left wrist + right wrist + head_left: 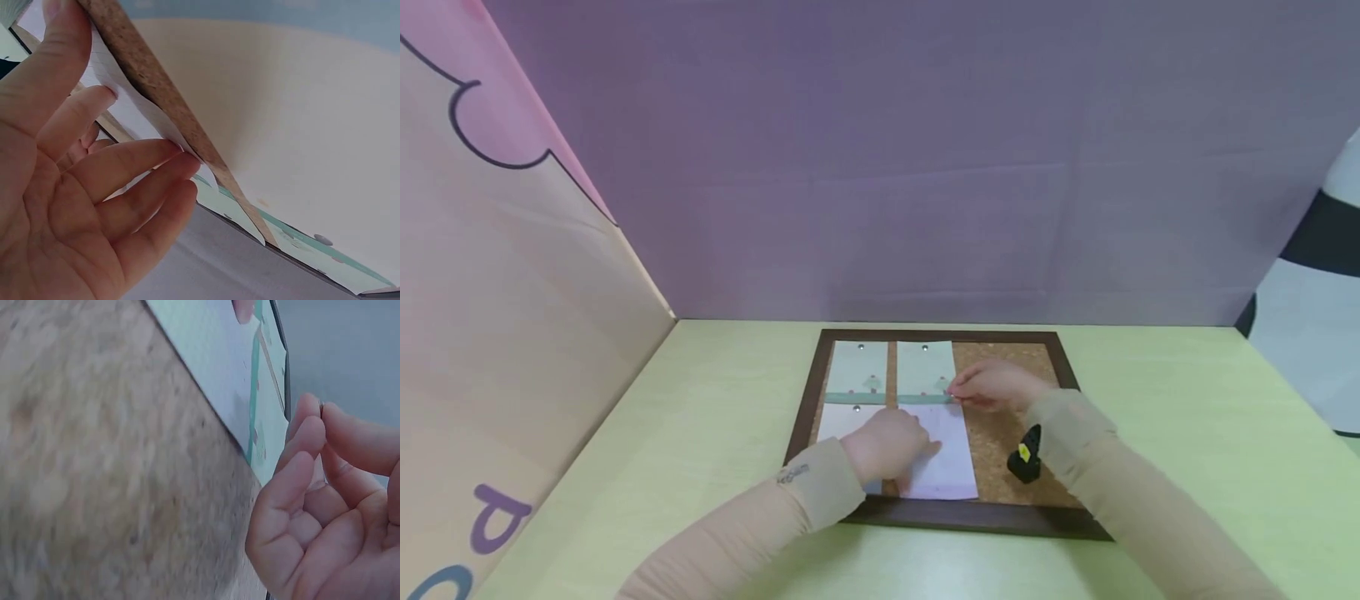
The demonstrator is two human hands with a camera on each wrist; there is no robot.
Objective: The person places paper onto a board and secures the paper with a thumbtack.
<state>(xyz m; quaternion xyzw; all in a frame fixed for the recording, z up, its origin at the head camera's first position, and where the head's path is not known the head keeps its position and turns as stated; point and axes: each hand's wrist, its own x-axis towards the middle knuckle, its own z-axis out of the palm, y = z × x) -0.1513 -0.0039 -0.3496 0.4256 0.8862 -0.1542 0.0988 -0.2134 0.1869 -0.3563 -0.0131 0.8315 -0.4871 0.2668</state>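
A white paper sheet [947, 471] lies lower middle on a framed corkboard [992, 450]. My left hand [887, 442] rests on its left side, holding it against the board with fairly straight fingers; in the left wrist view those fingers [134, 162] touch the sheet's edge [134, 106]. At the sheet's top right corner is my right hand [996, 385]. Between thumb and forefinger it pinches a small metallic thumbtack [322, 408], mostly covered by the fingertips. Two upper sheets with green bands, left [856, 367] and right [925, 367], each carry a silver thumbtack at the top.
Another sheet [842, 421] with a thumbtack lies lower left, partly hidden by my left hand. A small black object with a yellow mark [1024, 460] stands on the cork beneath my right wrist. The board's dark frame [970, 517] lies on a pale table [722, 433], before a purple backdrop.
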